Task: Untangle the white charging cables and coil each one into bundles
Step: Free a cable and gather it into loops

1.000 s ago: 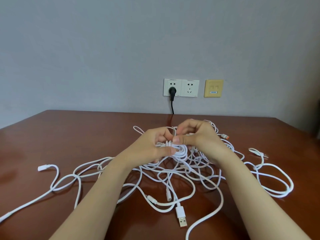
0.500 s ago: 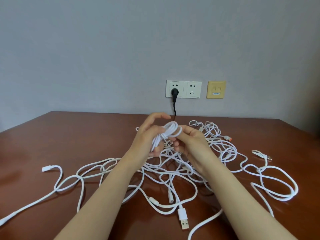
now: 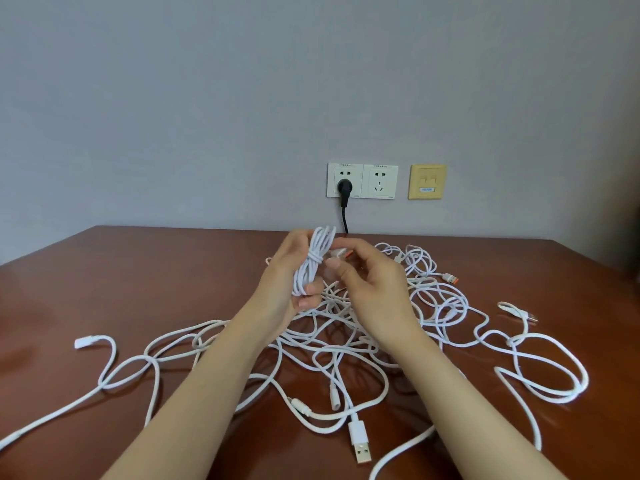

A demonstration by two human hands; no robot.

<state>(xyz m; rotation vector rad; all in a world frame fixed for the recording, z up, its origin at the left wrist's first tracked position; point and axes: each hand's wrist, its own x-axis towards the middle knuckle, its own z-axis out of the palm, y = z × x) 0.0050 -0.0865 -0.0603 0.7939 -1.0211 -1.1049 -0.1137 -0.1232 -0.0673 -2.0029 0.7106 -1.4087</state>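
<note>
A coiled white cable bundle [image 3: 313, 259] stands upright above the table, wrapped round its middle. My left hand [image 3: 289, 282] grips it from the left. My right hand [image 3: 367, 282] pinches the bundle's orange-tipped plug [image 3: 341, 253] just to its right. Under both hands a tangle of white charging cables [image 3: 346, 348] spreads over the brown table [image 3: 138, 278]. A USB-A plug [image 3: 360, 441] lies at the front of the tangle.
Loose cable ends reach out left [image 3: 85, 341] and right [image 3: 519, 313]. Another orange-tipped plug [image 3: 452, 279] lies behind the tangle. On the wall are white sockets [image 3: 362, 181] with a black plug [image 3: 344, 188] and a yellow plate [image 3: 426, 181].
Both hands lifted the bundle off the tangle and turned it upright. The right hand has shifted from the coil to the plug end.
</note>
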